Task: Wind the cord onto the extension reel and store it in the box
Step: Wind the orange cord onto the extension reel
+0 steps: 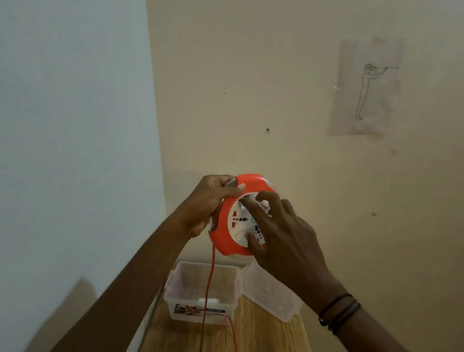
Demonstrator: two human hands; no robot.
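I hold an orange extension reel (229, 240) with a white socket face up in front of me. My left hand (209, 202) grips its left rim, thumb over the top edge. My right hand (284, 233) has curled fingertips on the white centre disc, thumb low and forefinger high. An orange cord (209, 283) hangs from the reel's left side, drops in front of the box and lies in loose loops on the table at the bottom. The clear plastic box (228, 302) stands open on the wooden table below the reel.
The box's clear lid (269, 294) leans against the wall to the right of the box. The narrow wooden table (266, 344) runs between a white wall on the left and a cream wall behind. A line drawing on paper (366, 88) hangs on the wall.
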